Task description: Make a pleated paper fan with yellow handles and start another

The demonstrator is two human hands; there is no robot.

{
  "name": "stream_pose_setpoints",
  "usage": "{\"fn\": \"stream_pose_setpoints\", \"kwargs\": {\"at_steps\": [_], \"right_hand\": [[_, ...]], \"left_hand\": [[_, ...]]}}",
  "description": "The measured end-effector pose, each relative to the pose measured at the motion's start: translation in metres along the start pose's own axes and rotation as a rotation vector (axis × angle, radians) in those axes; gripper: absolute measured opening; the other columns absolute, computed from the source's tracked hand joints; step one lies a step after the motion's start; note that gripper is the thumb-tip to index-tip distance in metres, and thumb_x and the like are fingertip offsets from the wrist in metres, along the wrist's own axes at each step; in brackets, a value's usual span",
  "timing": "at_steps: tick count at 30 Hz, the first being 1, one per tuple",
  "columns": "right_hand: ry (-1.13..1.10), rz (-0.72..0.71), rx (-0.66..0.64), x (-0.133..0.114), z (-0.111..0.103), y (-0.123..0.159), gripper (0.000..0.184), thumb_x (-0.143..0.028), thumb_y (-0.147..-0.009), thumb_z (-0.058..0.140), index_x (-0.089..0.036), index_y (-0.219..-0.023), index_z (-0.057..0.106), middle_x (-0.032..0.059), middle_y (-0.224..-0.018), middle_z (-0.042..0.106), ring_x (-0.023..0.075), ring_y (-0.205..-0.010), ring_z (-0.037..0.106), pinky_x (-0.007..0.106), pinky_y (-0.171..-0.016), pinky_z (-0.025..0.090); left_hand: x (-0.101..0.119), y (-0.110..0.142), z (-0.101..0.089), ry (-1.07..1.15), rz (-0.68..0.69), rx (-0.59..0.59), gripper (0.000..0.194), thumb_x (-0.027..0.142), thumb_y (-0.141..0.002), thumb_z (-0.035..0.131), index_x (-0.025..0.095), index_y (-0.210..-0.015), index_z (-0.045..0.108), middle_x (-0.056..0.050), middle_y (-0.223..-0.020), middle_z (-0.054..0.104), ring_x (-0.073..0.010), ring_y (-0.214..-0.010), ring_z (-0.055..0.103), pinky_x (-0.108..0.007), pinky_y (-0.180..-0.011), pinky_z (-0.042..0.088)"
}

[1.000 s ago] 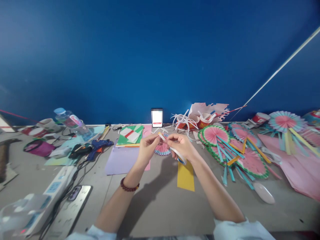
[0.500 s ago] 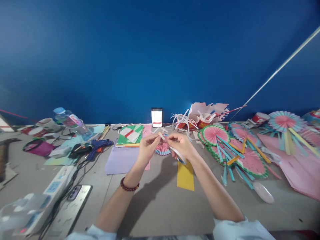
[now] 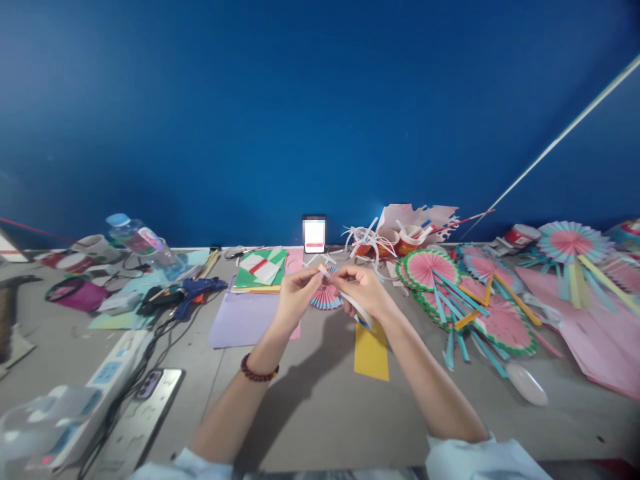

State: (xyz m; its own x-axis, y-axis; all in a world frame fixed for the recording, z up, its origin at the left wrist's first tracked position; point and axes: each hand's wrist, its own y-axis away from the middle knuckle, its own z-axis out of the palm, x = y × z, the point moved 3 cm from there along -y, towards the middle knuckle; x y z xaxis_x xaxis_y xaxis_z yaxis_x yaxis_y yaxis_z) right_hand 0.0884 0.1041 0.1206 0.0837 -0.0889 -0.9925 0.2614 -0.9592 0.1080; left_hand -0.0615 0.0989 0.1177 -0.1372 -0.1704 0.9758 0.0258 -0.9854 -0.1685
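Over the middle of the table, my left hand (image 3: 295, 292) pinches one end of a narrow white strip (image 3: 357, 309) between thumb and fingertips. A small yellowish bit shows at that end. My right hand (image 3: 369, 292) has its fingers closed on the same strip close by, and the strip curves down below the palm. Whether it is paper or tape I cannot tell. Just beneath and behind both hands lies a pleated pink and blue paper fan (image 3: 326, 298), partly hidden by the fingers. A yellow paper (image 3: 371, 358) lies below my right hand.
A lit phone (image 3: 314, 235) stands against the blue wall. Purple paper (image 3: 243, 322) and a glue gun (image 3: 197, 291) are at left, with a power strip (image 3: 107, 383) and another phone (image 3: 145, 417). Watermelon-patterned fans (image 3: 431, 270) and a white spoon-like piece (image 3: 527, 385) are at right.
Almost nothing differs. Both hands keep their pinch on the white strip in nearly the same place.
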Motion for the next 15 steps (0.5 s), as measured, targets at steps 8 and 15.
{"fn": "stream_pose_setpoints", "kwargs": {"at_steps": [8,15], "right_hand": [[0.027,-0.018,0.005,-0.0007,-0.0009,0.0003,0.032,-0.049,-0.069,0.074,-0.019,-0.077,0.064,-0.0021,-0.054,0.064,0.0105,-0.032,0.053,0.019,-0.028,0.042],[0.038,-0.032,0.008,0.0017,-0.0011,-0.001,0.031,-0.049,-0.072,0.071,-0.019,-0.076,0.063,-0.0026,-0.055,0.063,0.0101,-0.033,0.054,0.019,-0.029,0.043]], "left_hand": [[0.0022,0.001,0.0015,-0.017,0.002,0.005,0.02,0.038,-0.066,0.075,0.018,-0.066,0.075,-0.004,-0.067,0.07,-0.0159,-0.063,0.062,-0.027,-0.061,0.053],[-0.0028,-0.0008,0.0003,-0.013,0.014,0.0,0.022,0.039,-0.067,0.075,0.018,-0.072,0.076,-0.003,-0.067,0.07,-0.0151,-0.062,0.061,-0.027,-0.061,0.052]]}}
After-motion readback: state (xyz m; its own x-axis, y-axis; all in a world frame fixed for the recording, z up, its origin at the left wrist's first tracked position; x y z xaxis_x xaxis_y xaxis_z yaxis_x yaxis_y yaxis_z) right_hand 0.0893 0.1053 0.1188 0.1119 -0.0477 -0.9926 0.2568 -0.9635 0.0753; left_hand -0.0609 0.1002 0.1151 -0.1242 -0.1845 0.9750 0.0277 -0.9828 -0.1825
